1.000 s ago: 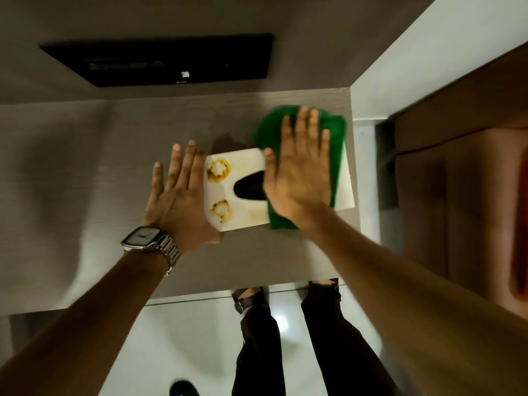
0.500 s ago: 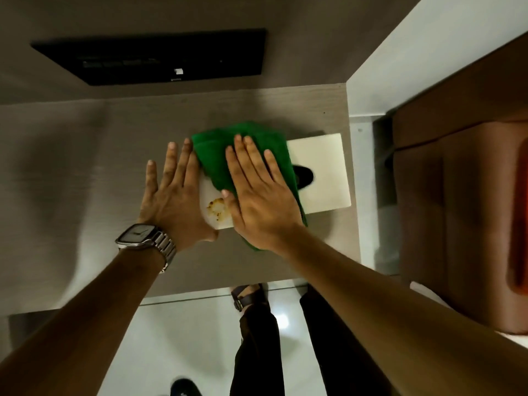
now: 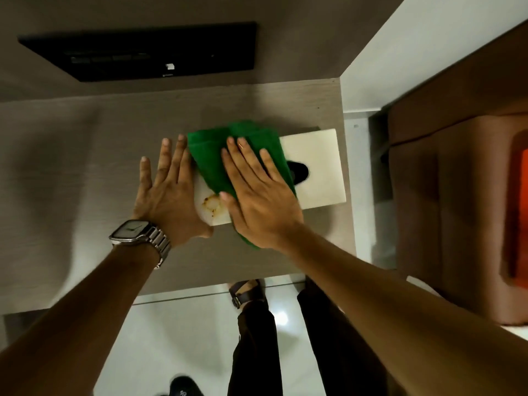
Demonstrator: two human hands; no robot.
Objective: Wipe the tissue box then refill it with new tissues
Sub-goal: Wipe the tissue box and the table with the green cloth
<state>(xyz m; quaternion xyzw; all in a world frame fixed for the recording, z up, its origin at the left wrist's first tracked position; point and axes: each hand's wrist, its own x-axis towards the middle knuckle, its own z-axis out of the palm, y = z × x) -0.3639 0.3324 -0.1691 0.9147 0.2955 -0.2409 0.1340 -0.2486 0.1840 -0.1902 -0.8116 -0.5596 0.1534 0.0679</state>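
Note:
A cream tissue box [image 3: 314, 167] lies flat on the wooden shelf [image 3: 85, 172], its dark oval slot [image 3: 300, 172] partly showing. A brown-yellow stain [image 3: 211, 204] marks its left end. A green cloth [image 3: 211, 155] covers the box's left half. My right hand [image 3: 257, 195] presses flat on the cloth, fingers spread. My left hand [image 3: 168, 195], with a wristwatch, rests flat against the box's left end, fingers straight. No new tissues are in view.
A black flat panel [image 3: 143, 52] hangs on the wall behind the shelf. The shelf ends just right of the box, beside a white wall [image 3: 400, 52] and a brown cabinet [image 3: 457, 195]. My legs and sandals stand on the glossy floor [image 3: 185, 324] below.
My right hand slid the green cloth from the box's right end to its left half, covering the upper stain. In the last half second it barely moved. The left hand stayed.

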